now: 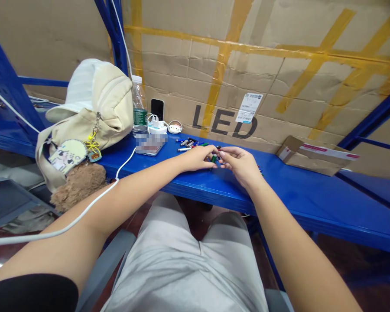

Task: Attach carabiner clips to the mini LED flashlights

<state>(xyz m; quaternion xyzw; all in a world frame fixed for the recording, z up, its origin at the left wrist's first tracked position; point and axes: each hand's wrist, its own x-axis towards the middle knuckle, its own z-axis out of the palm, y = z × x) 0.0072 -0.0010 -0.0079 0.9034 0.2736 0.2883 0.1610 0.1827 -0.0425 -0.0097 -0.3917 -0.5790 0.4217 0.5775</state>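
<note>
Head view: left hand (199, 157) and right hand (238, 162) pinch small piece (215, 159), pens (188, 144) just beyond.

A blue metal shelf (312, 195) is seen under the left hand (199, 157) and the right hand (242, 164). Just beyond them, a wall of flattened cardboard (279, 73) is stood, patched with yellow tape (219, 65) and printed "LED". A blue upright (117, 30) is fixed beyond the left hand. Dark reddish floor (338, 268) is glimpsed below the shelf, right of the right hand.
</note>
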